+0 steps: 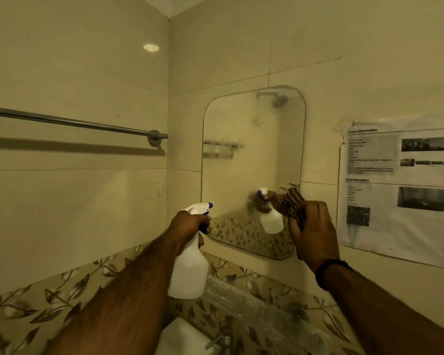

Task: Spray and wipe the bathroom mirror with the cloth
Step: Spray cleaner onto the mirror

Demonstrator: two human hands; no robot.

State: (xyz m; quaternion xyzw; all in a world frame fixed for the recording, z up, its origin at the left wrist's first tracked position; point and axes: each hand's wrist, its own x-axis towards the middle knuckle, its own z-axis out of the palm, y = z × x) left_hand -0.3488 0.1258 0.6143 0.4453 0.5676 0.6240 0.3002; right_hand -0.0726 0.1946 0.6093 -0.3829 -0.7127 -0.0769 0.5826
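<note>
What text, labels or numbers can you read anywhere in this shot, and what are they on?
Nothing can be read.
Paper sheet taped right of the mirror: printed headings, lists and a square code, all too blurred.
Spray bottle in the left hand: no label visible.

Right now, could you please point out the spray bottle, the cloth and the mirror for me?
spray bottle [189,270]: head view, on its white body below the left hand's grip.
cloth [291,202]: head view, on the checked fabric above the right hand.
mirror [251,139]: head view, on the misted glass.
</note>
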